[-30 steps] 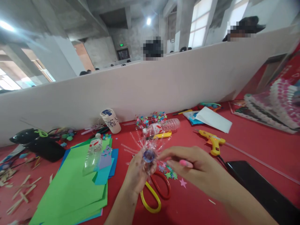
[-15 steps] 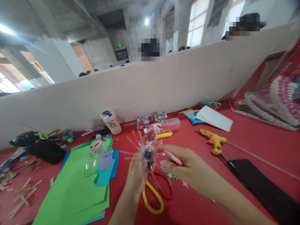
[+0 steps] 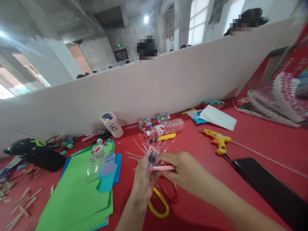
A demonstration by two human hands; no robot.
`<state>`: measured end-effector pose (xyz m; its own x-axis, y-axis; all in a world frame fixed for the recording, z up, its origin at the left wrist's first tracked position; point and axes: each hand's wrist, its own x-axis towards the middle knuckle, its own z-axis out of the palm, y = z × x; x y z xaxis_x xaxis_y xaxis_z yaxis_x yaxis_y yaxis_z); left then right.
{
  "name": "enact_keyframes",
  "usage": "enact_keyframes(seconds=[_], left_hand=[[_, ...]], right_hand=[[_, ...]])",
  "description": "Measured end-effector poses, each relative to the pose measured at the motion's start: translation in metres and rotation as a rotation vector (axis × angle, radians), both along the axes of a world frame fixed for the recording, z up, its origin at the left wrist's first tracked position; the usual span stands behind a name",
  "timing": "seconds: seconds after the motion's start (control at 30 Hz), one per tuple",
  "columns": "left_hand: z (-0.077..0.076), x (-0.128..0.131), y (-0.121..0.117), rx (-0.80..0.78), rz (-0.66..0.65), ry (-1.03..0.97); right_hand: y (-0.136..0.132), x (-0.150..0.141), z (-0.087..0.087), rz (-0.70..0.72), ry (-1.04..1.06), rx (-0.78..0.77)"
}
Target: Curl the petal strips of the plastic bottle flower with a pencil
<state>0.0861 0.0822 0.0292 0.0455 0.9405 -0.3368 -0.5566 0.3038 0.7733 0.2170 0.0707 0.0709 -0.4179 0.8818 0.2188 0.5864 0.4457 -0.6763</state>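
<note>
My left hand [image 3: 143, 179] is closed around a clear plastic bottle piece [image 3: 151, 153] cut into splayed strips, with a blue centre. In my right hand [image 3: 183, 170] I pinch a thin pink stick [image 3: 161, 168], held level, its tip touching the plastic piece at my left fingers. Both hands hover just above the red table [image 3: 207, 150]. Under them lie red and yellow scissors [image 3: 163, 199].
Green and blue paper sheets [image 3: 74, 192] lie at left with a cut bottle [image 3: 95, 162] on them. A whole bottle [image 3: 166, 127], yellow cutter [image 3: 163, 137], white cup [image 3: 111, 124] and star decorations sit behind. A yellow glue gun [image 3: 219, 140] and black slab [image 3: 267, 186] are at right. A white partition [image 3: 168, 86] backs the table.
My right hand has moved left toward the plastic piece, and the pink stick has turned level with its tip now at the piece. The left hand kept its hold.
</note>
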Motion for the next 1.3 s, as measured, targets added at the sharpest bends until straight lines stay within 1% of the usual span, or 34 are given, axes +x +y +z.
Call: enact_keyframes(seconds=[0.17,0.4,0.7,0.87,1.07,1.2,1.3], left_hand=[[-0.005,0.001,0.0,0.007,-0.008,-0.028],[-0.004,0.0,0.001,0.004,0.015,-0.004],[-0.003,0.003,0.001,0.069,0.077,0.042],[-0.002,0.005,-0.001,0.104,0.069,0.039],[-0.004,0.003,-0.001,0.039,0.072,0.051],[-0.003,0.002,-0.002,0.038,0.057,0.038],[-0.003,0.003,-0.002,0.031,0.049,0.038]], right_hand=[[0.002,-0.001,-0.002,0.004,-0.058,0.021],[0.0,-0.003,-0.005,-0.021,-0.005,0.008],[-0.001,-0.006,-0.003,-0.015,-0.084,0.025],[0.0,-0.008,-0.004,-0.033,-0.137,0.025],[0.001,-0.005,-0.004,0.008,-0.013,-0.014],[-0.002,-0.003,-0.001,-0.029,0.135,-0.037],[-0.005,0.0,0.006,-0.061,0.267,-0.094]])
